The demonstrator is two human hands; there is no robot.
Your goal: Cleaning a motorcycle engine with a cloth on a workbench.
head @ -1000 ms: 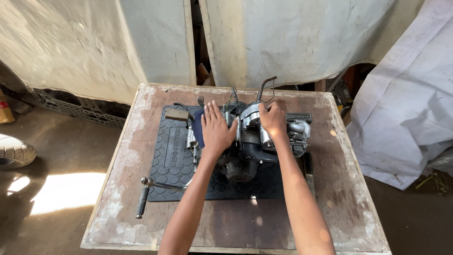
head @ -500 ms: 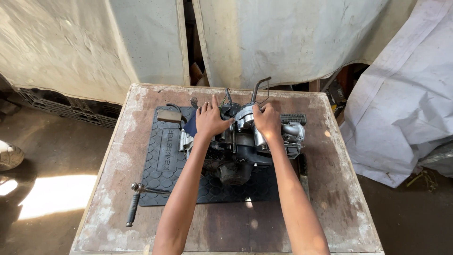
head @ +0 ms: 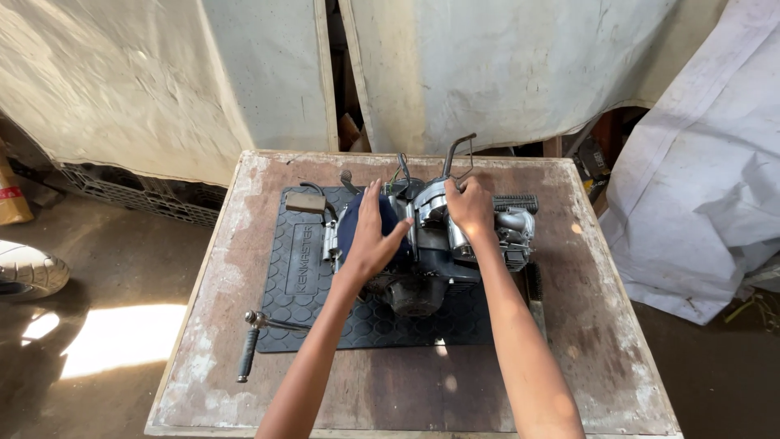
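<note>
A small grey motorcycle engine [head: 439, 260] stands on a black rubber mat [head: 305, 268] on a worn wooden table [head: 236, 228]. My left hand [head: 372, 236] lies flat with spread fingers against the engine's dark blue left side cover. My right hand [head: 470, 207] grips the top of the engine near a bent metal lever [head: 452, 154] that sticks up at the back. A ribbed black footpeg [head: 515, 202] juts out on the engine's right.
A ratchet wrench with a black grip [head: 249, 351] lies at the mat's front left corner. A small tan block [head: 305, 202] sits on the mat's back left. White sheets [head: 691, 171] hang behind and right. A tyre [head: 28, 272] lies on the floor at left.
The view has shifted slightly. My left hand has slid a little down the engine's left cover; my right hand stays on the engine's top.
</note>
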